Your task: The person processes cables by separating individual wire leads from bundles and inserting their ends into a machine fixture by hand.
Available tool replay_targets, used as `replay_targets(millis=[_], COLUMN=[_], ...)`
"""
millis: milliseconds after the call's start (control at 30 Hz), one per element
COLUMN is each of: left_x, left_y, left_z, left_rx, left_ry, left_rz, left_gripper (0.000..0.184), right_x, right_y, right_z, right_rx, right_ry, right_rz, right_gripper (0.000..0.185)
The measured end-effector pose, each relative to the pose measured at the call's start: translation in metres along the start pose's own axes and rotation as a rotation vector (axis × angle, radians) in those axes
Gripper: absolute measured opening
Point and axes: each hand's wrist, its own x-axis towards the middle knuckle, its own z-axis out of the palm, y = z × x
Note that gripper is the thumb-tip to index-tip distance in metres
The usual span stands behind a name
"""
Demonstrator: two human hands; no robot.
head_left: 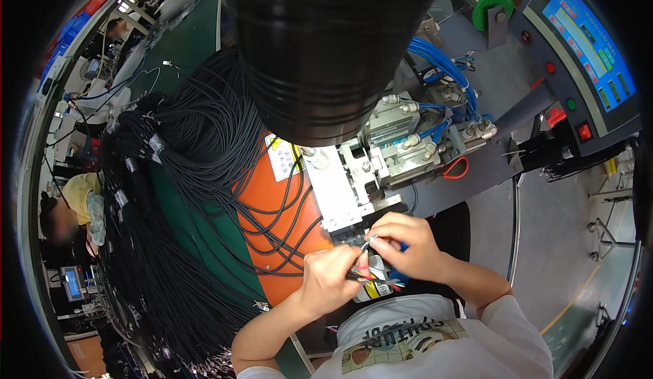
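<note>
Head view: wires (386, 283) thin, multicoloured, ends splayed; left hand (330, 278) clamped on them; right hand (408, 248) pinching dark strand (367, 246).

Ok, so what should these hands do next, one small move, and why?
Perhaps use the right hand to tease one strand free of the thin multicoloured wires, since they trail in a bunch below the left hand and their ends crowd together.

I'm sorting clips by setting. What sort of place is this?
Probably a factory workshop: masses of black cables lie heaped together, beside a metal machine fed by blue tubes, with a control screen at upper right.
</note>
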Motion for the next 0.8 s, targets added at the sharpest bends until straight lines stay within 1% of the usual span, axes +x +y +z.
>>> replay_targets(millis=[33,133,167,267,367,467,567,800], left_x=[-0.003,-0.001,0.001,0.000,0.001,0.001,0.001,0.002], left_y=[-0.001,0.005,0.004,0.003,0.003,0.001,0.000,0.000], left_z=[0.000,0.001,-0.002,-0.007,-0.009,-0.009,-0.010,-0.012], left_rx=[0.176,0.438,0.410,0.380,0.378,0.394,0.380,0.370], left_ry=[-0.037,-0.021,-0.015,-0.087,-0.120,-0.124,-0.144,-0.174], left_rz=[0.062,0.091,0.092,0.059,0.056,0.062,0.071,0.081], left_gripper=[0.019,0.029,0.046,0.052,0.054,0.054,0.053,0.054], right_x=[0.003,0.003,0.004,0.003,0.002,0.002,0.003,0.000], right_y=[-0.002,-0.011,-0.010,-0.006,-0.005,-0.004,-0.004,0.000], right_z=[0.007,-0.002,-0.002,0.000,0.001,0.004,0.002,0.004], right_rx=[-0.281,-0.594,-0.584,-0.517,-0.485,-0.485,-0.480,-0.480], right_ry=[0.155,0.022,0.002,-0.023,-0.016,0.041,0.013,0.046], right_rz=[-0.226,-0.195,-0.153,-0.105,-0.080,-0.110,-0.096,-0.137], right_gripper=[0.007,0.008,0.010,0.010,0.010,0.009,0.009,0.009])
